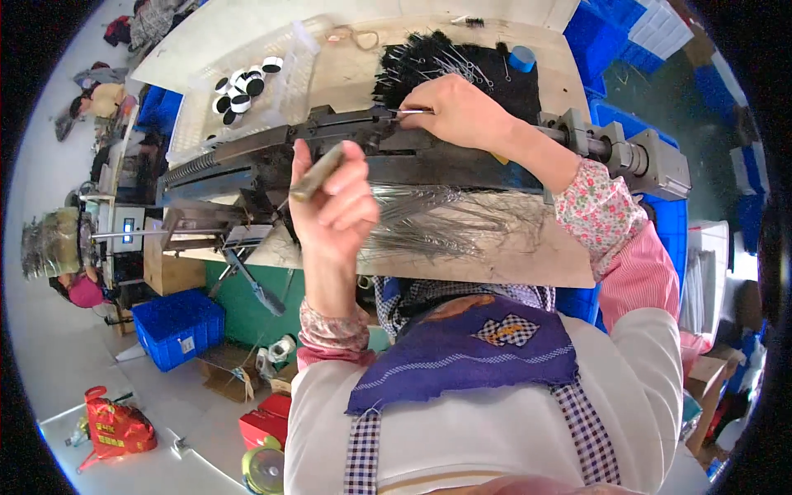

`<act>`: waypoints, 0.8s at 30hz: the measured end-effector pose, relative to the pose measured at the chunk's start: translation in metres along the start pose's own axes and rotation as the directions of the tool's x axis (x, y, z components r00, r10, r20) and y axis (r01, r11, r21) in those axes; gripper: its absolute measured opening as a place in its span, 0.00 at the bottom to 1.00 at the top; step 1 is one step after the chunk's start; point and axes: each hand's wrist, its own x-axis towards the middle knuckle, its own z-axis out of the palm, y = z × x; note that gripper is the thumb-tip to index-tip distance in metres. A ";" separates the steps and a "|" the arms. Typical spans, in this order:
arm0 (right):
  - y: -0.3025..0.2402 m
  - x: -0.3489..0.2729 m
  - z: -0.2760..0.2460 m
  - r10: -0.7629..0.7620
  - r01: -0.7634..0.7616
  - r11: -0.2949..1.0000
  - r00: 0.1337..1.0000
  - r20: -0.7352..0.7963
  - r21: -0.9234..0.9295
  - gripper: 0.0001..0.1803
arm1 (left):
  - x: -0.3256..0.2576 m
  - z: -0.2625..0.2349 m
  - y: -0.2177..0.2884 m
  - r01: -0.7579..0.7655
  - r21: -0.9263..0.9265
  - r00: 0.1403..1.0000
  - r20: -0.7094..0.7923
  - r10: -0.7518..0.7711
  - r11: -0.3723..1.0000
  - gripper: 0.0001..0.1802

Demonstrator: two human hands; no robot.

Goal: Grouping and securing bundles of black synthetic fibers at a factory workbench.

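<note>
My left hand (338,206) is raised at the near side of a long dark metal machine (445,161), fingers curled round a short tan rod-like handle (318,172). At the machine's middle, my right hand (462,109) pinches a thin metal rod (412,111), its end by a dark clamp block (355,120). Beyond that hand lies a black mat (520,91) with many thin looped wire pieces (458,68) and dark bristles. A spread of loose thin wires (437,227) rests on the wooden table in front of the machine.
A clear plastic basket (289,87) at the far left holds several black-and-white rolls (239,89). A round blue cap (521,58) sits on the mat's far right. A small brush (469,22) lies at the back. Below left, a blue crate (177,328) stands on the floor.
</note>
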 end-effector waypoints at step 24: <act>-0.018 -0.109 0.016 0.529 -0.456 0.680 0.847 -0.046 -0.574 0.23 | -0.097 -0.105 0.075 -0.018 0.959 0.316 -0.264 0.911 0.284 0.25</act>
